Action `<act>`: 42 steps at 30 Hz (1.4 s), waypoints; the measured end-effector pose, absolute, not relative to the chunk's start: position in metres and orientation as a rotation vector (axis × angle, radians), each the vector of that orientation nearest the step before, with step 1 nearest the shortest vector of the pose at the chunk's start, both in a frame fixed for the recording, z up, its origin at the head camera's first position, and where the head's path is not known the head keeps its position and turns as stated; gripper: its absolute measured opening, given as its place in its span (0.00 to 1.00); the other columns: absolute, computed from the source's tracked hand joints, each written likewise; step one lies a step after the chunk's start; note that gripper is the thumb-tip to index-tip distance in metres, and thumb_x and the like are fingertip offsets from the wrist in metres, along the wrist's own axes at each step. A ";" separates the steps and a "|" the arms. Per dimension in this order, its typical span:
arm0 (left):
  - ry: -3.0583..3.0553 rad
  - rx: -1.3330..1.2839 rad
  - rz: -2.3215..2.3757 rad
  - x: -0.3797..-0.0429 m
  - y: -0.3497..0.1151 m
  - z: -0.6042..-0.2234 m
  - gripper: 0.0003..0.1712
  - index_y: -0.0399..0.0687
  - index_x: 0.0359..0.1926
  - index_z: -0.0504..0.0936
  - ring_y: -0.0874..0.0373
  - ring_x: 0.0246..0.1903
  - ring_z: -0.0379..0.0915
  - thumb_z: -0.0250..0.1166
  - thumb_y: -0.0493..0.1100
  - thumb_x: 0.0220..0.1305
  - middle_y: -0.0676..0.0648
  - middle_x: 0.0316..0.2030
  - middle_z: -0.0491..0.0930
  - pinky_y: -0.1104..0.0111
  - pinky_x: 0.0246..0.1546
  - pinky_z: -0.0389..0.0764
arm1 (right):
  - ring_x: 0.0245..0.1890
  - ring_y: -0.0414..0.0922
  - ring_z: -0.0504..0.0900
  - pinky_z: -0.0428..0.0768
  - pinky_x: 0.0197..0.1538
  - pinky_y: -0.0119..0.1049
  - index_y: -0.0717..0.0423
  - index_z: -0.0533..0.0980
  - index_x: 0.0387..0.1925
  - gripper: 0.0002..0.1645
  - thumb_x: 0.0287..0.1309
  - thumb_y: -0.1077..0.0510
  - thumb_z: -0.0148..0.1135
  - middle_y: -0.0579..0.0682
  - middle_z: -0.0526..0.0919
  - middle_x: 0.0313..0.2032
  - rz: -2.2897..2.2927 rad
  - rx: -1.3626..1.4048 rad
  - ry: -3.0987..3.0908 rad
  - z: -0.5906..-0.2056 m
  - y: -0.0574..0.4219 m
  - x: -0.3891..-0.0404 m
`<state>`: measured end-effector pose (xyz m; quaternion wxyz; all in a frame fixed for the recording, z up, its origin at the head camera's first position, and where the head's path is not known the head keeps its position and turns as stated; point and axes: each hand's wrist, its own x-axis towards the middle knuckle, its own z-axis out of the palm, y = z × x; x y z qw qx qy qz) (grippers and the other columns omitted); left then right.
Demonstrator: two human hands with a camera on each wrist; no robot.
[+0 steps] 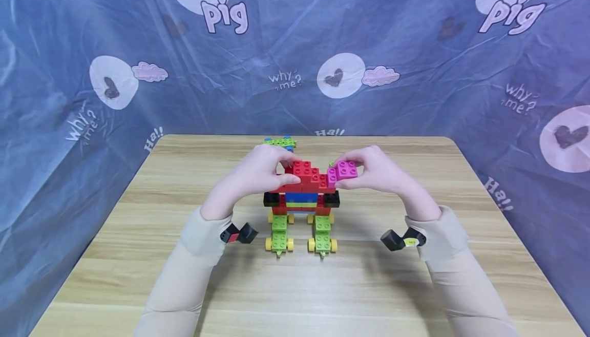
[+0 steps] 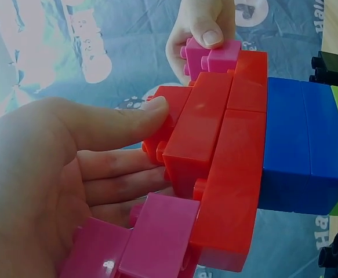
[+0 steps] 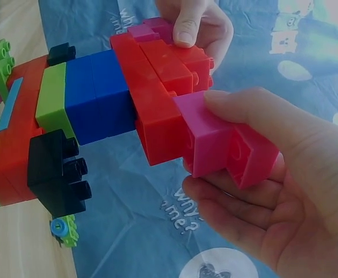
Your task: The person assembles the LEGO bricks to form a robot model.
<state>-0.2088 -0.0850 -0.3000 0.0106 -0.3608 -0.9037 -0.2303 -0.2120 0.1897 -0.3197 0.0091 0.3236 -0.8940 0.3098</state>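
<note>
A toy-brick structure stands upright on the table, topped by stepped red bricks (image 1: 302, 173). My left hand (image 1: 258, 170) grips the upper red bricks, the thumb on the near face. Beneath that hand, magenta bricks (image 2: 160, 237) stick out from the structure's left side; the head view hides them. My right hand (image 1: 375, 170) pinches two joined magenta bricks (image 1: 346, 170) at the right end of the red layer. They touch the red brick there; whether they are fully pressed on I cannot tell. Below are blue bricks (image 1: 301, 197), a lime layer, and a black brick (image 1: 331, 198) on each side.
Green wheeled bases (image 1: 322, 234) with yellow wheels carry the structure. Behind it, a green plate with blue wheels (image 1: 281, 143) lies near the table's back edge. Blue printed cloth (image 1: 295, 106) hangs around the wooden table (image 1: 161, 255).
</note>
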 end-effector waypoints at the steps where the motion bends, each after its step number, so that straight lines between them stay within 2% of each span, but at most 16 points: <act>1: -2.827 -1.118 -0.721 -0.209 -0.085 -0.300 0.24 0.45 0.54 0.82 0.61 0.16 0.68 0.71 0.48 0.57 0.47 0.43 0.86 0.67 0.37 0.79 | 0.24 0.39 0.77 0.77 0.30 0.32 0.58 0.82 0.45 0.23 0.44 0.55 0.75 0.44 0.84 0.28 0.966 1.014 -2.792 -0.320 0.189 -0.212; 11: -2.864 -1.077 -0.737 -0.211 -0.090 -0.300 0.26 0.44 0.55 0.81 0.60 0.16 0.67 0.71 0.48 0.57 0.46 0.45 0.85 0.67 0.34 0.78 | 0.29 0.39 0.80 0.80 0.35 0.36 0.58 0.82 0.45 0.23 0.46 0.55 0.75 0.46 0.86 0.32 1.017 1.027 -2.777 -0.322 0.186 -0.215; 16: -2.862 -1.076 -0.736 -0.210 -0.092 -0.299 0.25 0.45 0.55 0.81 0.60 0.16 0.67 0.71 0.48 0.57 0.48 0.43 0.85 0.68 0.29 0.76 | 0.29 0.39 0.80 0.81 0.35 0.39 0.57 0.82 0.45 0.22 0.46 0.55 0.75 0.45 0.85 0.31 1.041 1.052 -2.756 -0.323 0.184 -0.216; 21: -2.866 -1.080 -0.741 -0.211 -0.092 -0.299 0.26 0.43 0.56 0.81 0.60 0.16 0.68 0.71 0.48 0.57 0.46 0.44 0.85 0.68 0.30 0.77 | 0.29 0.39 0.80 0.81 0.36 0.37 0.57 0.82 0.45 0.22 0.46 0.55 0.76 0.45 0.85 0.32 1.051 1.054 -2.747 -0.325 0.185 -0.217; 25: -2.876 -1.071 -0.747 -0.212 -0.091 -0.299 0.27 0.42 0.56 0.81 0.60 0.19 0.71 0.71 0.48 0.57 0.45 0.45 0.85 0.67 0.35 0.79 | 0.35 0.41 0.83 0.82 0.41 0.39 0.58 0.81 0.47 0.24 0.45 0.56 0.76 0.48 0.87 0.37 1.077 1.067 -2.735 -0.327 0.187 -0.217; 31: -2.913 -1.037 -0.772 -0.212 -0.091 -0.297 0.28 0.43 0.56 0.81 0.59 0.25 0.75 0.72 0.48 0.56 0.45 0.46 0.85 0.66 0.38 0.80 | 0.49 0.49 0.82 0.79 0.55 0.47 0.61 0.78 0.53 0.32 0.44 0.58 0.76 0.55 0.84 0.49 1.101 1.072 -2.685 -0.332 0.196 -0.217; 35: -2.921 -1.024 -0.782 -0.212 -0.091 -0.297 0.27 0.44 0.56 0.81 0.60 0.26 0.76 0.72 0.49 0.56 0.45 0.46 0.85 0.67 0.36 0.80 | 0.51 0.50 0.81 0.78 0.56 0.47 0.61 0.76 0.56 0.35 0.43 0.59 0.76 0.55 0.82 0.53 1.138 1.113 -2.630 -0.336 0.206 -0.218; 42: -2.916 -1.013 -0.801 -0.213 -0.092 -0.297 0.26 0.43 0.55 0.82 0.58 0.33 0.81 0.72 0.48 0.55 0.44 0.46 0.85 0.67 0.36 0.82 | 0.51 0.52 0.81 0.78 0.56 0.41 0.63 0.74 0.57 0.37 0.42 0.62 0.76 0.58 0.80 0.55 1.172 1.121 -2.634 -0.342 0.220 -0.221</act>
